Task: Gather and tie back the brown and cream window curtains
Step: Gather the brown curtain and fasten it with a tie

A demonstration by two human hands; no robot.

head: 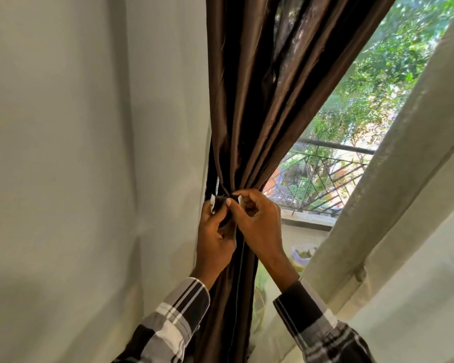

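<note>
Both hands, left hand (215,231) and right hand (257,221), pinching tieback (222,199) around brown curtain (247,113), lower centre; loose pinch risks folds spilling.

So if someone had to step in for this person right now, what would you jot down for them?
Left hand: pinches one end of the dark tie-back, white tab showing at its fingertips.
Right hand: pinches the other end, fingers curled.
Brown curtain: gathered into a tight bunch at the window's left side, with the tie-back wrapped round it where the hands meet.
Cream curtain: at the right, pulled aside at a slant; I cannot see if it is tied.
Done: brown curtain gathered, tie-back wrapped round it.
Left: join the two ends, let go, then check the cream curtain.
</note>
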